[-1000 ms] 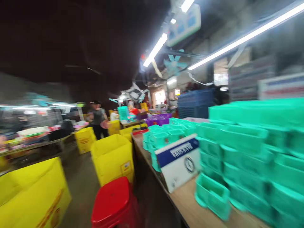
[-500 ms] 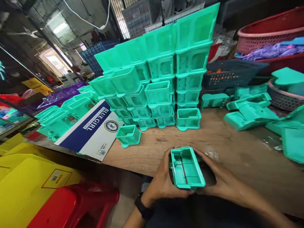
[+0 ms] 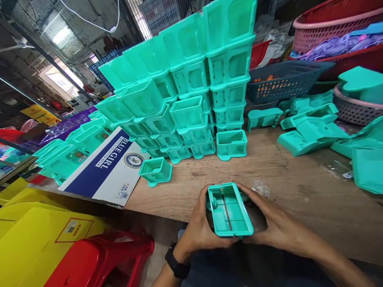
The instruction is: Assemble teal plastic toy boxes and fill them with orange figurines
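Both of my hands hold one small turquoise plastic box (image 3: pixel 229 209) at the near edge of the wooden table (image 3: pixel 287 175). My left hand (image 3: pixel 199 229) wraps its left side, with a dark watch on the wrist. My right hand (image 3: pixel 271 219) grips its right side. The box faces open side up and shows a thin divider inside. A bit of clear plastic wrap (image 3: pixel 260 187) lies just beyond my right fingers.
A tall stack of matching turquoise boxes (image 3: pixel 191 83) stands behind, with single boxes (image 3: pixel 155 171) in front. A blue and white carton (image 3: pixel 103 169) lies at left. Loose turquoise parts (image 3: pixel 311 129) and baskets (image 3: pixel 338 30) sit at right. A red stool (image 3: pixel 101 259) and yellow bin (image 3: pixel 32 235) stand below.
A second ago the view swept blurred across the workshop aisle. Since then it turned down onto the table and my hands, which hold the box almost still.
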A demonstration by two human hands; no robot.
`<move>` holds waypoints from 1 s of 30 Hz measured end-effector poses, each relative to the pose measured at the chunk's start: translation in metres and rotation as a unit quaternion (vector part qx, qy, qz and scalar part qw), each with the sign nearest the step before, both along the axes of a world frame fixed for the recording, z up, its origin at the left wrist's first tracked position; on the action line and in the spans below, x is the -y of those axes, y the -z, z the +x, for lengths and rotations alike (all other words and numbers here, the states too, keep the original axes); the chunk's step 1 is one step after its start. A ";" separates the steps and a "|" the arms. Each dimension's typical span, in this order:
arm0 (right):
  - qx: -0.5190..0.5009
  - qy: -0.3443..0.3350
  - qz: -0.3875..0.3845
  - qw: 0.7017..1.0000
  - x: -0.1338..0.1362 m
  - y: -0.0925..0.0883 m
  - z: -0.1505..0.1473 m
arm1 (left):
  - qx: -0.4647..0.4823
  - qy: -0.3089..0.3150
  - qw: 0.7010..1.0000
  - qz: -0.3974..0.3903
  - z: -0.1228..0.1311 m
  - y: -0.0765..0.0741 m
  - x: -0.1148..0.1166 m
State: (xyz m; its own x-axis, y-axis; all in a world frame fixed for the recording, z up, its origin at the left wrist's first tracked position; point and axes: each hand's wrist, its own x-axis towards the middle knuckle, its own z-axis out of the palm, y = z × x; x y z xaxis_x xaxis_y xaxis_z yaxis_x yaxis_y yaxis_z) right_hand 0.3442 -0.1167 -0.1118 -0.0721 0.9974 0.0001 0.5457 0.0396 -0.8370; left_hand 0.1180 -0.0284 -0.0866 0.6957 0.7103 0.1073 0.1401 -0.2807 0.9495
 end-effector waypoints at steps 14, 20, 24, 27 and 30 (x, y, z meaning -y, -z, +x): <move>-0.016 -0.039 0.001 0.999 -0.005 -0.031 -0.003 | 0.054 0.002 0.998 0.021 0.001 0.004 -0.006; -0.027 -0.022 -0.009 0.999 -0.004 -0.035 -0.009 | 0.061 0.001 0.998 0.033 0.000 0.006 -0.006; -0.036 -0.021 -0.014 0.999 -0.004 -0.035 -0.012 | 0.065 0.006 0.997 0.045 0.000 0.009 -0.006; -0.033 -0.019 -0.014 0.999 -0.004 -0.035 -0.012 | 0.059 0.005 0.997 0.049 0.000 0.012 -0.006; -0.032 -0.019 -0.007 0.999 -0.004 -0.034 -0.012 | 0.058 -0.004 0.997 0.055 0.000 0.015 -0.007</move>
